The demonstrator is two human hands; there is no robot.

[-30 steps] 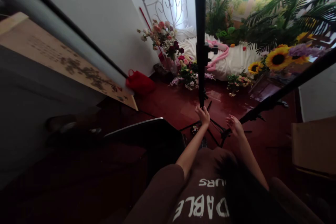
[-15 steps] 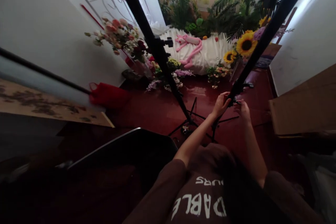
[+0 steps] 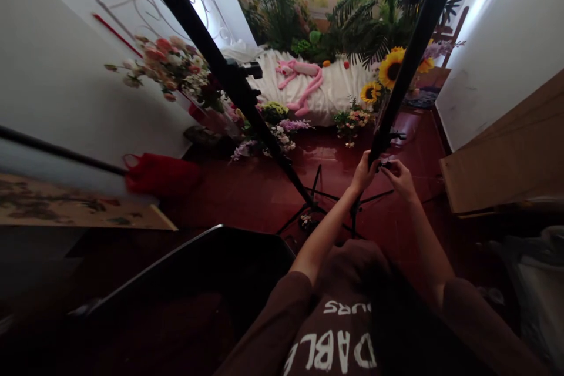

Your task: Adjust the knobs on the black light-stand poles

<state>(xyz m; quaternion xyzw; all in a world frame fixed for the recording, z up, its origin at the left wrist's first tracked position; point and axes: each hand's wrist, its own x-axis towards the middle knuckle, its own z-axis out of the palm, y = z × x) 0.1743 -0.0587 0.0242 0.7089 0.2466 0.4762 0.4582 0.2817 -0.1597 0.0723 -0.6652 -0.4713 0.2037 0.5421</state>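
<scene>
At nine o'clock, a beige scroll with painted flowers (image 3: pixel 83 205) lies just beside a red fabric bag (image 3: pixel 154 175) on the dark red floor (image 3: pixel 247 194). Toward eleven stands a white metal headboard (image 3: pixel 147 3), with pink and white flowers (image 3: pixel 170 67) below. A slanting black metal pole (image 3: pixel 205 41) crosses from there down toward five. At twelve, a pink plush toy (image 3: pixel 308 79) rests on white bedding (image 3: pixel 332 94). At three, the left hand (image 3: pixel 363 173) is clamped round a thick black stand pole (image 3: pixel 408 64), which leans up toward half past one, past yellow sunflowers (image 3: pixel 390 69). Just right of it, the right hand (image 3: pixel 400 179) has thumb and fingers closed on a small black knob (image 3: pixel 384 165). Brown cardboard (image 3: pixel 506 150) is farther out at three.
</scene>
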